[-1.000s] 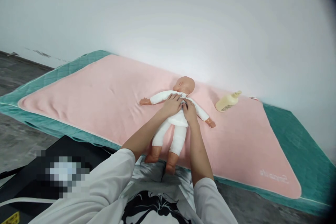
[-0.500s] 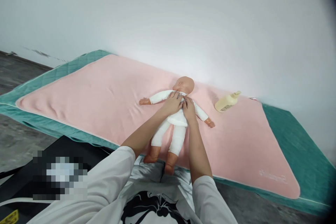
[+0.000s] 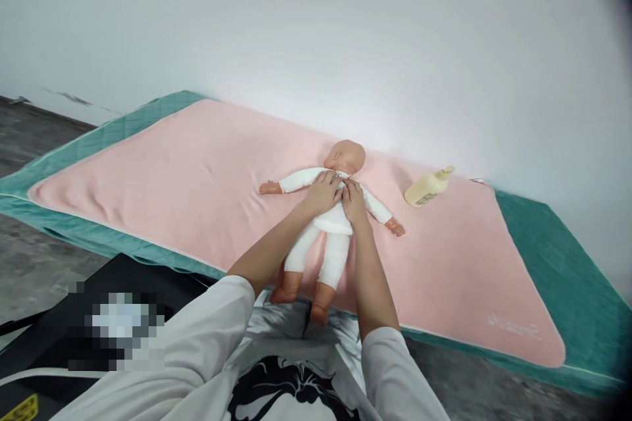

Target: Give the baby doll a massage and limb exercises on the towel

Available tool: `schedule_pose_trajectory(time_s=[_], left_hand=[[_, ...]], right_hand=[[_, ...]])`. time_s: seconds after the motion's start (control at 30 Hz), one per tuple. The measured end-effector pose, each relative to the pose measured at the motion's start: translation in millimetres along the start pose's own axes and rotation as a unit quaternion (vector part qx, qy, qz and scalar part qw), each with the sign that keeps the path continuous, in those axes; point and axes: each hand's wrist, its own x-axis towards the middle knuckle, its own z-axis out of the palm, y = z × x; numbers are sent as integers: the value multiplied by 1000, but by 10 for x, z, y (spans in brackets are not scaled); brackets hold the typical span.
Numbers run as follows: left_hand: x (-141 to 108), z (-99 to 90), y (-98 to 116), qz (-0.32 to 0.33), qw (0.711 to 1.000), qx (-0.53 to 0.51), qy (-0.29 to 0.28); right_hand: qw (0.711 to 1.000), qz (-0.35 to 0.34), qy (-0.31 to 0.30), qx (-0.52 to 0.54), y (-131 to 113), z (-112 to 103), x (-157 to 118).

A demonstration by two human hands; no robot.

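Note:
A baby doll (image 3: 333, 220) in white clothes lies on a pink mat (image 3: 444, 276), its head by the wall and its feet toward me. The doll's arms are spread to both sides and its head is turned. My left hand (image 3: 323, 192) rests flat on the upper chest, fingers stretched toward the neck. Beside it my right hand (image 3: 353, 200) lies on the other side of the chest, fingers extended. Both palms are hidden against the white cloth. To the right of the doll a pale yellow pump bottle (image 3: 427, 189) lies tilted on the mat.
The mat covers most of a teal padded bed (image 3: 553, 256), which stands against a white wall (image 3: 316, 33). At the lower left is a black surface (image 3: 143, 276) with a blurred-out patch and a white cable (image 3: 54, 373). Grey floor shows at both sides.
The view has shifted very slightly. Both hands stay on the doll's chest, and the doll and bottle keep their places on the mat.

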Motion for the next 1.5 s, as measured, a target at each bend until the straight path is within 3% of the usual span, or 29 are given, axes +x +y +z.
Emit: schedule_pose_trajectory(time_s=[0.27,0.5,0.63,0.97,1.17,1.5], left_hand=[[1,-35,16,8,1000,-10,1],[-79,-106,-36,41,997,-55,17],[-278,-162,-35,48,995,-85,31],[-790,-280,62,48,998,-38,31],[-921,-344,141,76,997,-16,-9],[-854,-275,114,51,997,-11,-62]], right_hand=[[1000,4,-7,13,-35,-39,-14],[999,-3,39,34,-167,-159,-125],[997,0,62,36,-309,-215,-326],[995,-26,91,27,-674,-231,-1018],[993,-29,109,43,-696,-271,-1230],[996,-4,69,49,-653,-247,-1164]])
